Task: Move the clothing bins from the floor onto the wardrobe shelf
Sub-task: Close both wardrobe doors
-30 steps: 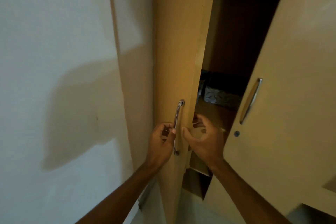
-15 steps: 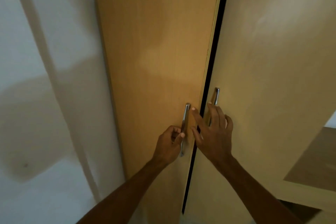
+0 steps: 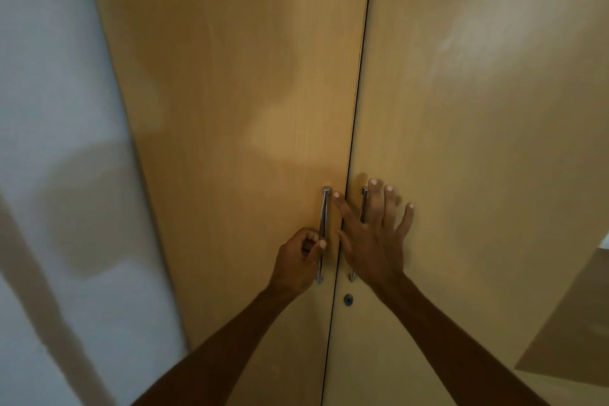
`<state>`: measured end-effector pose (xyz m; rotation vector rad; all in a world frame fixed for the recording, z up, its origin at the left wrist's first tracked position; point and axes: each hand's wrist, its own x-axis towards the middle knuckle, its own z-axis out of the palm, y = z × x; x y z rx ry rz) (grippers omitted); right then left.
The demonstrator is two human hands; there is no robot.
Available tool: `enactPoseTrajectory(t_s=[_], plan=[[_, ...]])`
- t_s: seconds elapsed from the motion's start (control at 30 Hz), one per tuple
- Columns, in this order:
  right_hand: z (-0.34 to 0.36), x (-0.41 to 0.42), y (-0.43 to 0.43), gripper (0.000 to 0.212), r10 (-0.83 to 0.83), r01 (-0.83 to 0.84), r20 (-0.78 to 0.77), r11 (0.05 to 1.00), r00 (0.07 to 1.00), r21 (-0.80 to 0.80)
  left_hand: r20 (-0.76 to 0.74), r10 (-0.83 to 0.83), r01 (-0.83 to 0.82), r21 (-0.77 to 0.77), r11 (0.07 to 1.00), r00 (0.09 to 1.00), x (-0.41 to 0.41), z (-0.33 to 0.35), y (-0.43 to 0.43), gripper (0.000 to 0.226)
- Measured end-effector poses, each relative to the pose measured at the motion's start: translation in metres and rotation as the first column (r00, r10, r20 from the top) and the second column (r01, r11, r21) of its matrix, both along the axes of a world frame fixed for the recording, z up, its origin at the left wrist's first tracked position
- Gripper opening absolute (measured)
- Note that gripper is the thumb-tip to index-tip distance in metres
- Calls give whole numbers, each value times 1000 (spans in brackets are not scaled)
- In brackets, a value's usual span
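Wardrobe doors [image 3: 250, 109] meeting at a thin seam, left hand [image 3: 298, 262] curled around left handle [image 3: 324, 234], right hand [image 3: 374, 237] splayed flat at three o'clock of it.

Closed wooden doors and a pale wall fill our view.

We face two tall wood-grain doors [image 3: 247, 109] meeting at a thin dark seam, each with a slim metal handle [image 3: 324, 234] beside it and a small round keyhole [image 3: 348, 299] below. At left we see a white wall [image 3: 49, 109] crossed by soft shadows; warm light patches the panels. A brown surface [image 3: 573, 323] juts in at lower right.
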<state>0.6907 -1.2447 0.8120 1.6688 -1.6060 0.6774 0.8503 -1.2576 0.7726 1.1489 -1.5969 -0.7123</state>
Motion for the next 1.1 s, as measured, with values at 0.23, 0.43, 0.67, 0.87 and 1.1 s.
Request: enactPoseTrajectory(t_s=[0.23,0.43,0.67,0.87,1.1], plan=[[-1,-7,-27,66,36,-36,9,999,999,-25,2,26,-26,-28,999,1000,-10,-4,-22,8],[-3,-11,-32,68,100,-99,29,994,995,-37,2,52,-52,-42,998,999,-13,-4,-21,8],[-7,-18,-23,71,151,-153,34,987,988,45,56,84,-82,-35,996,995,-7,-2,-14,4],[-21,-25,4,87,252,-280,146,935,957,219,142,181,-181,-12,983,973,18,-21,27,10],[-59,-13,52,76,335,-490,404,784,851,382,198,377,-389,24,921,905,43,-34,106,20]])
